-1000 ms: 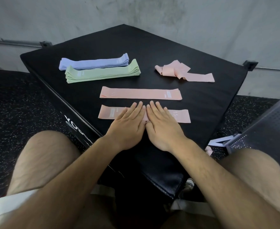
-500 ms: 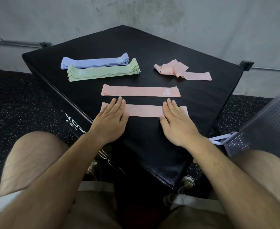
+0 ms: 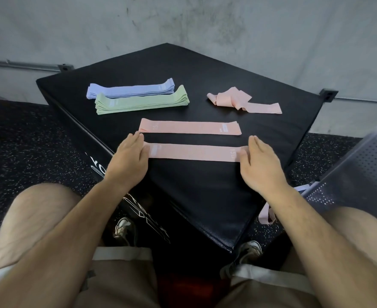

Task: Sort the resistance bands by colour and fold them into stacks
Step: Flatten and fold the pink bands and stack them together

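Pressing the near pink band [image 3: 194, 152] flat on the box [image 3: 205, 196]
My left hand [image 3: 127, 161] and right hand [image 3: 260, 166] press its ends, fingers straight; its long axis runs left to right between them, neither hand nearer

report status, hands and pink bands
Open, flat: left hand and right hand on ends of near pink band. Beyond it, second pink band flat, pink heap unfolded. Nothing in the way.
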